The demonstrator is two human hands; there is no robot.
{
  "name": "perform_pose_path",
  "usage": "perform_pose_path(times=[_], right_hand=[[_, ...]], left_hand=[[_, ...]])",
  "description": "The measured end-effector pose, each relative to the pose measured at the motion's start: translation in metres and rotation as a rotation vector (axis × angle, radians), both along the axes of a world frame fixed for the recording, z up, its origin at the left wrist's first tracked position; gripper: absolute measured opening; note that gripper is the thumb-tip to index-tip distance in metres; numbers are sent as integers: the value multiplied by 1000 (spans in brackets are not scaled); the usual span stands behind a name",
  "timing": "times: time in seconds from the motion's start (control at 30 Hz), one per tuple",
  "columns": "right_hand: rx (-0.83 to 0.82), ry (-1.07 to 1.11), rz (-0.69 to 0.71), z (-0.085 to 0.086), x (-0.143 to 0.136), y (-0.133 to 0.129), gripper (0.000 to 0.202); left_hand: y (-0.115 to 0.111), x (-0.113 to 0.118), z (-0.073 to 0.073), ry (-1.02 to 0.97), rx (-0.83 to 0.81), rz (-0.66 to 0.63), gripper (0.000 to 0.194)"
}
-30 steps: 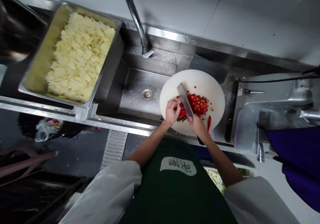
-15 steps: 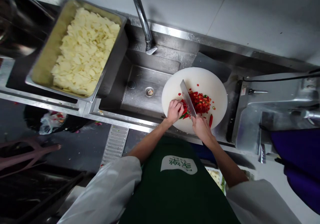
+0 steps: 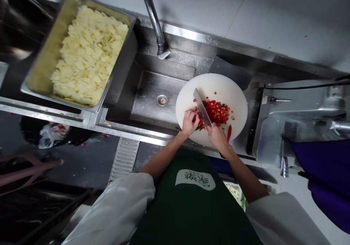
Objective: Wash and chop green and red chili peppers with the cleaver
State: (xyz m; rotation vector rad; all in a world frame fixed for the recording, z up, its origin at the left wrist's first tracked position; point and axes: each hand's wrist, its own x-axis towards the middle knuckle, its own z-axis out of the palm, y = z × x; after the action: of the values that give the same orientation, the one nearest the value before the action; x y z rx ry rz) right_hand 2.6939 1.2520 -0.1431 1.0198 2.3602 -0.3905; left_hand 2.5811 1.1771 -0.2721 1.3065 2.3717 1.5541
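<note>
A round white cutting board [image 3: 188, 92] lies over the right part of the sink. My right hand [image 3: 217, 137] is wrapped round the handle of a cleaver [image 3: 202, 108], whose broad blade stands among red chili peppers. On the blade's left, my left hand [image 3: 190, 122] presses with curled fingers on red chili peppers [image 3: 201, 125], a green one among them; the fingers partly hide them. Chopped red chili [image 3: 218, 112] is heaped to the right of the blade. One whole red chili pepper [image 3: 229, 132] rests by the board's lower right edge.
A deep metal pan [image 3: 101, 106] of pale sliced pieces [image 3: 90, 55] stands left of the sink basin [image 3: 153, 92]. The faucet [image 3: 154, 19] rises behind the basin. To the right are a grey machine [image 3: 273, 128] and purple cloth [image 3: 325, 172].
The cleaver blade has tilted and shifted slightly left, close to my left fingers. My left hand stays on the peppers. The whole view has shifted a little.
</note>
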Motion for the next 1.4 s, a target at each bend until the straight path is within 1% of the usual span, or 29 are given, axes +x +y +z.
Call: perform_pose_path(times=[0.07, 0.13, 0.17, 0.23, 0.3, 0.37, 0.43, 0.5, 0.57, 0.63, 0.67, 0.73, 0.83, 0.9, 1.03, 1.07, 1.13, 1.23, 1.33, 1.4], right_hand=[[2, -11, 13, 8, 10, -4, 30], [-7, -22, 16, 11, 15, -11, 29], [-13, -26, 15, 9, 14, -13, 28], [-22, -17, 12, 1, 7, -16, 26], [-13, 8, 7, -9, -3, -15, 25], [-3, 27, -2, -16, -12, -10, 26], [-12, 31, 1, -14, -14, -4, 27], [-19, 29, 13, -6, -9, -2, 29], [-5, 24, 19, 4, 0, -4, 31], [5, 8, 31, 10, 6, -10, 31], [1, -3, 38, 10, 6, -14, 30], [-13, -18, 43, 5, 1, -19, 28], [-6, 2, 16, -8, -13, -20, 27], [-6, 17, 10, -10, -18, -15, 28], [-6, 21, 37, 4, -7, -12, 30], [0, 17, 41, 7, -3, -13, 31], [-4, 4, 47, 9, 0, -19, 31], [-1, -5, 40, -1, -9, -27, 29], [18, 3, 34, -11, -21, -25, 29], [7, 13, 43, -7, -21, -21, 29]], left_hand=[[-3, 2, 0, 11, -4, -8, 14], [-3, 3, -3, 31, -37, -81, 15], [-3, 3, -5, 36, -55, -115, 15], [-1, 3, -8, 35, -83, -144, 15], [0, 3, -8, 24, -94, -139, 15], [-2, 2, -4, 9, -70, -109, 14], [-7, 3, 0, -5, -30, -36, 12], [-13, 3, 2, 4, -10, 18, 11], [-16, 4, 1, 38, -23, -10, 12], [-16, 5, -3, 73, -44, -88, 13], [-15, 4, -5, 85, -57, -117, 13], [-12, 4, -9, 96, -82, -145, 14], [-10, 3, -9, 79, -89, -141, 16], [-13, 4, -6, 56, -56, -125, 15], [-22, 8, 0, 41, -12, -8, 13], [-24, 8, -1, 47, -16, -2, 14], [-24, 8, -3, 58, -41, -52, 16], [-22, 6, -8, 38, -94, -132, 17], [-22, 5, -8, 12, -90, -129, 17], [-25, 6, -5, 0, -67, -88, 15]])
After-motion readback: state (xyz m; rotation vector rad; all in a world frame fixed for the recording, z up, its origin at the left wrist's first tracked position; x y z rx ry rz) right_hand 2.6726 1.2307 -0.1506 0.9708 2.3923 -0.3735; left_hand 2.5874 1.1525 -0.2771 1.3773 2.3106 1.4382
